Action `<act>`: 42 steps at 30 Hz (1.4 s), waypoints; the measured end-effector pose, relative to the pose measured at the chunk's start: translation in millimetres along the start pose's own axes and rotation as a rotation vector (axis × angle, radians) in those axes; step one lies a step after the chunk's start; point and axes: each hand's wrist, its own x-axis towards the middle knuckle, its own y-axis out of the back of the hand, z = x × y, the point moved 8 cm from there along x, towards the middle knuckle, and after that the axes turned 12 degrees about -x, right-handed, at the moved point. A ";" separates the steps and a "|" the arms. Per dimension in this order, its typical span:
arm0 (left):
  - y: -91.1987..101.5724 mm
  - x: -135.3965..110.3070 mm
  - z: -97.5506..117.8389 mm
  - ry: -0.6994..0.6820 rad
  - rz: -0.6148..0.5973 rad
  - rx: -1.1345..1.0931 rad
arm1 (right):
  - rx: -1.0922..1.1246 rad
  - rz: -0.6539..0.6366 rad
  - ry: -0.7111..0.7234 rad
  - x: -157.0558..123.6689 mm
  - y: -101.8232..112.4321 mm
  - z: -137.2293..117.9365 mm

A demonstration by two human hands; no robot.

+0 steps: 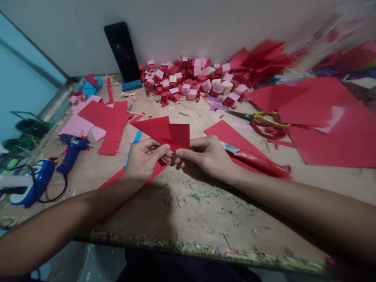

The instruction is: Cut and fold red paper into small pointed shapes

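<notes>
Above the middle of the table, both hands pinch one piece of red paper [179, 135] along its lower edge. It has a pointed flap toward the left and a squarer part at the right. My left hand [143, 158] is closed on it with the thumb on top. My right hand [205, 154] grips its lower right part the same way. A red-handled craft knife [255, 158] lies beside my right hand, over a red paper sheet [223, 131]. Under my left wrist is another red sheet [117, 178], and a light-blue stick [137, 137] lies close by.
Folded pink and red paper cubes [190, 80] are heaped at the back beside a propped phone [122, 51]. Scissors [264, 119] and large red sheets [329, 129] lie right. At left are cut red pieces [113, 125], a blue glue gun [72, 150] and a blue-white device [37, 182].
</notes>
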 end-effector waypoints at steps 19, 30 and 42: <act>-1.9 0.4 1.4 0.008 -0.049 0.092 | -0.014 0.069 -0.004 -1.4 6.0 -3.6; 10.6 1.8 -3.8 -0.023 0.017 0.045 | 0.107 0.079 -0.021 -2.8 6.3 1.4; -9.5 -3.2 -0.5 -0.008 -0.107 0.249 | -0.078 0.059 0.093 1.3 11.8 -7.0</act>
